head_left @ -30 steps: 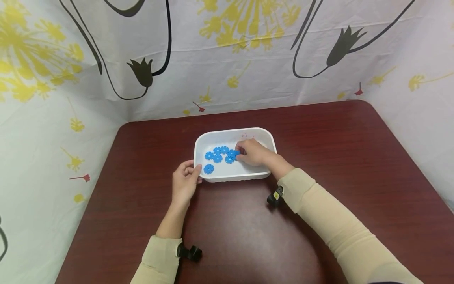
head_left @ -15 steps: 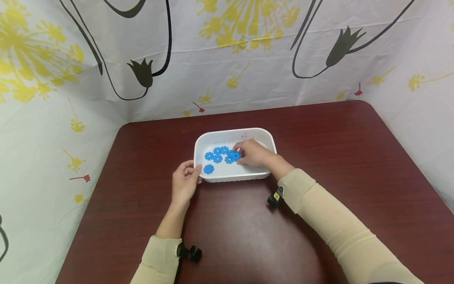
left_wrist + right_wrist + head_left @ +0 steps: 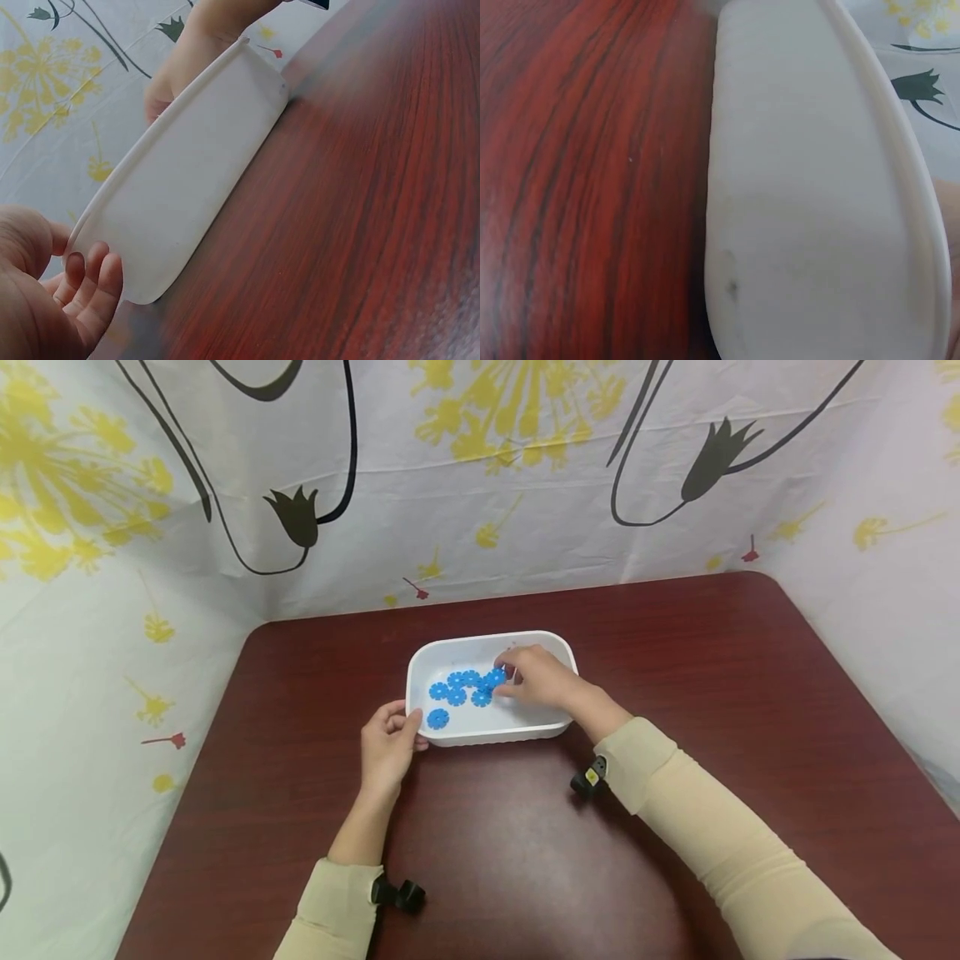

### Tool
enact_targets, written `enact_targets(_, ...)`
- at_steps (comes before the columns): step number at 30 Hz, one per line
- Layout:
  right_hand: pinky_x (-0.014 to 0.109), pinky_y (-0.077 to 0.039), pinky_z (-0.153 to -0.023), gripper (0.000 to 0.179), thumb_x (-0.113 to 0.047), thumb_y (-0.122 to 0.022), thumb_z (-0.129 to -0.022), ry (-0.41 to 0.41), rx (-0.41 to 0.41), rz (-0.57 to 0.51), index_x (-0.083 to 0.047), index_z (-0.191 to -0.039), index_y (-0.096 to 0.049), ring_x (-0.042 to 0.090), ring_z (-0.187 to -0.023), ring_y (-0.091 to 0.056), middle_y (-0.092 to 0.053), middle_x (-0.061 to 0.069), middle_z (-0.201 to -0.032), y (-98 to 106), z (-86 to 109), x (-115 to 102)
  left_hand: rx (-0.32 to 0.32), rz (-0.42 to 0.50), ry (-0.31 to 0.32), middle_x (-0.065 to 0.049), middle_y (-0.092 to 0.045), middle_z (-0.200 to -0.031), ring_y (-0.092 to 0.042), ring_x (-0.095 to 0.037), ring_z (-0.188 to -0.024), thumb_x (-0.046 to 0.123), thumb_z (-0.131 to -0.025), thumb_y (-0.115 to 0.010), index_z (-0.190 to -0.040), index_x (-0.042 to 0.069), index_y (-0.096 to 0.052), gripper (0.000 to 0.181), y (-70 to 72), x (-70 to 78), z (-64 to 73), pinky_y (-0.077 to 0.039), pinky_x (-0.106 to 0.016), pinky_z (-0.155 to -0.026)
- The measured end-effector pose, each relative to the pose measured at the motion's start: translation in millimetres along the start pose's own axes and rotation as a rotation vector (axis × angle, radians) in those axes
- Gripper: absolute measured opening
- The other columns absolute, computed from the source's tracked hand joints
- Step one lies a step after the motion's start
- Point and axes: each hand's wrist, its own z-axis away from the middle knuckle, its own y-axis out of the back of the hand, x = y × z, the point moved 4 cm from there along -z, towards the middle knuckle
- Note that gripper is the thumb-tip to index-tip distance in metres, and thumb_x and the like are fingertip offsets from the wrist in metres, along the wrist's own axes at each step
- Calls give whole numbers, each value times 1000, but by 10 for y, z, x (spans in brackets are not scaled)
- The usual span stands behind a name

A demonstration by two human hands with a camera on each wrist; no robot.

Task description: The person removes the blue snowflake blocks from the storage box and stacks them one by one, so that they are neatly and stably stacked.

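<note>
A white plastic tub [image 3: 498, 735] with rounded corners stands on the table. My left hand [image 3: 387, 748] grips its near left corner, thumb over the rim and fingers against the outer wall, as the left wrist view shows too. Inside the tub lie several blue notched discs [image 3: 457, 697], flower-like connector pieces. One single disc [image 3: 438, 718] is apart from the others at the near left. Reaching over the right rim, my right hand [image 3: 542, 678] pinches a blue notched disc [image 3: 496, 677] above the cluster. In the right wrist view the tub's wall [image 3: 817, 187] hides most of that hand.
The dark red wood-grain table [image 3: 675, 693] extends around the tub, its far edge against a white cloth backdrop [image 3: 450, 518] with printed flowers. Small black cameras [image 3: 588, 779] are strapped at both cuffs.
My right hand has shifted slightly toward the tub's far side, and the blue disc at its fingertips has moved the same way. The left hand keeps its grip on the tub's corner.
</note>
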Motion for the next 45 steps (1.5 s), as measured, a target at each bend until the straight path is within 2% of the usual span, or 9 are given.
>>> enact_targets(6, 38, -57, -80, 35, -19, -82, -87, 23, 79, -18, 1, -113, -70, 23, -88, -66, -70, 10, -93, 132, 85, 44, 19, -2, -11, -21, -63, -87, -63, -12, -58, 7, -98, -66, -126, -7, -59, 32, -12, 20, 10, -61, -24, -58)
enact_targets(15, 39, -59, -82, 37, -19, -81, -88, 40, 183, -77, -1, -119, -69, 22, -89, -66, -71, 9, -100, 334, 271, 128, 43, -17, -11, -23, -64, -90, -64, -14, -61, 8, -99, -65, -127, -5, -60, 31, -20, 2, 33, -62, -26, -60)
enact_targets(22, 41, -61, -86, 41, -16, -82, -87, 3, 218, -130, 1, -121, -67, 25, -93, -68, -70, 12, -102, 403, 376, 233, 96, -7, -20, -25, -62, -92, -64, -13, -62, 6, -99, -63, -126, -4, -61, 28, 22, -11, 23, -62, -26, -60)
enact_targets(26, 43, -62, -79, 40, -11, -82, -86, 31, 289, -167, 3, -120, -68, 26, -89, -68, -69, 14, -101, 467, 429, 280, 93, -8, -10, -23, -62, -91, -64, -15, -64, 8, -100, -63, -125, -3, -61, 28, 34, -17, 9, -62, -26, -62)
enact_targets(30, 39, -60, -69, 37, -11, -82, -86, 38, 343, -153, 1, -118, -68, 24, -81, -66, -67, 12, -95, 505, 489, 339, 88, -2, -6, -24, -61, -92, -65, -14, -64, 8, -100, -63, -126, -4, -61, 28, 39, -20, 12, -62, -26, -62)
enact_targets(36, 33, -55, -62, 34, -11, -82, -86, 29, 364, -123, -1, -116, -69, 19, -74, -62, -65, 8, -91, 528, 561, 440, 104, 0, -1, -24, -62, -93, -65, -14, -64, 9, -100, -63, -126, -3, -61, 29, 64, -16, 5, -62, -25, -62)
enact_targets(45, 34, -56, -68, 35, -16, -81, -87, -42, 353, -104, -1, -117, -69, 21, -79, -64, -68, 9, -94, 487, 654, 662, 91, -8, 4, -23, -62, -92, -65, -12, -64, 11, -100, -63, -128, -3, -60, 30, 74, -21, -7, -62, -25, -63)
